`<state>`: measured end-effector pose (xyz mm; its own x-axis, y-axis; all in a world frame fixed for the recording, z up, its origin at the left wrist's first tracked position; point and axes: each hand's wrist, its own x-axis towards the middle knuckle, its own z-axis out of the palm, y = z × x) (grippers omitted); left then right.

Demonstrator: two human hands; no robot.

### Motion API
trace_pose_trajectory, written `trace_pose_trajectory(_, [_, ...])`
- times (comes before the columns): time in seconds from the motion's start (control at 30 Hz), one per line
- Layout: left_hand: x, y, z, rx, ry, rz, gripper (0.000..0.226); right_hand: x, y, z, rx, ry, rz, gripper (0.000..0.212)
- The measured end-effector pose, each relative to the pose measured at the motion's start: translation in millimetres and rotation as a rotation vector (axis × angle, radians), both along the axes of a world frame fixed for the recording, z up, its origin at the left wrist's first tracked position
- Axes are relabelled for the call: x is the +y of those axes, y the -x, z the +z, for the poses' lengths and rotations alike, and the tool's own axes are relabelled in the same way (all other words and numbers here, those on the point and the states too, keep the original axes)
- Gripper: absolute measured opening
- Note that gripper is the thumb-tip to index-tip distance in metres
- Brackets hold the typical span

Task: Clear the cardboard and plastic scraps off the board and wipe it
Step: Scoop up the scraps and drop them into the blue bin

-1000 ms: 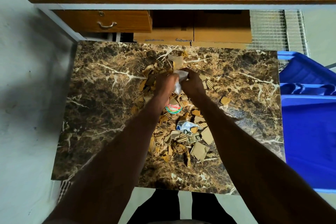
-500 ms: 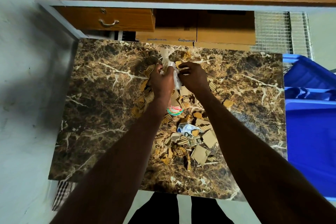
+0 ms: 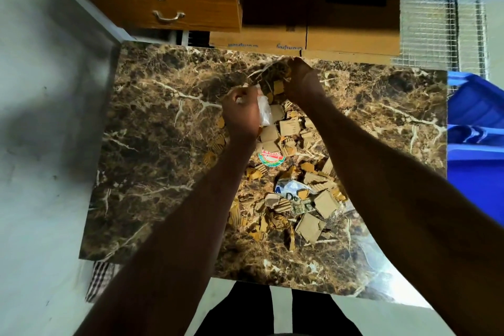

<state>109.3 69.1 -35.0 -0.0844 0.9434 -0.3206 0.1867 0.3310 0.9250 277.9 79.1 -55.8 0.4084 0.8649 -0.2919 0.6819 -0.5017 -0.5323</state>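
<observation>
Scraps of cardboard (image 3: 305, 199) lie in a strip running from the board's (image 3: 163, 158) far middle toward its near right. Left hand (image 3: 241, 112) clenches a clear plastic scrap (image 3: 264, 112), hanging lengthwise toward the person; right hand (image 3: 301, 82) curls over far scraps, its grip hidden.

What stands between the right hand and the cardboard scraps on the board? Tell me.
Nothing visible does. The right hand already reaches into the far end of the cardboard scraps heaped on the marble-patterned board. The left hand, beside it, holds a clear plastic scrap and does not block it.
</observation>
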Motion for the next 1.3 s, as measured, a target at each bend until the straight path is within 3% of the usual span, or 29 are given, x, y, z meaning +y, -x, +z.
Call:
trace_pose_trajectory(0.13, [1,1,-2,0.061,0.061,0.051,0.052,-14,2,7,-0.04,0.064,-0.024,0.027])
trace_pose_trajectory(0.3, [-5,0,1,0.106,0.04,0.03,0.057,-40,4,14,-0.083,0.026,-0.073,0.019])
trace_pose_trajectory(0.5, [-26,2,12,0.113,-0.027,-0.041,0.036,-85,24,41,0.06,-0.172,-0.162,0.026])
trace_pose_trajectory(0.7, [-68,15,18,0.143,-0.013,-0.102,0.032,-149,64,63,0.233,-0.121,-0.259,0.021])
trace_pose_trajectory(0.83, [-103,14,27,-0.01,0.159,-0.029,0.044,-185,101,80,0.616,-0.198,-0.384,0.021])
trace_pose_trajectory(0.97, [-131,11,43,-0.17,0.287,-0.005,0.014,-211,128,102,0.833,-0.251,-0.525,0.044])
trace_pose_trajectory(1.07, [-167,5,64,-0.276,0.341,-0.201,0.01,-224,130,111,0.825,-0.205,-0.576,0.07])
trace_pose_trajectory(1.2, [-196,-27,76,-0.419,0.409,-0.151,0.054,-246,106,125,0.804,-0.315,-0.706,0.056])
trace_pose_trajectory(1.3, [-222,-46,91,-0.415,0.37,-0.255,0.054,-259,82,140,0.788,-0.424,-0.783,0.049])
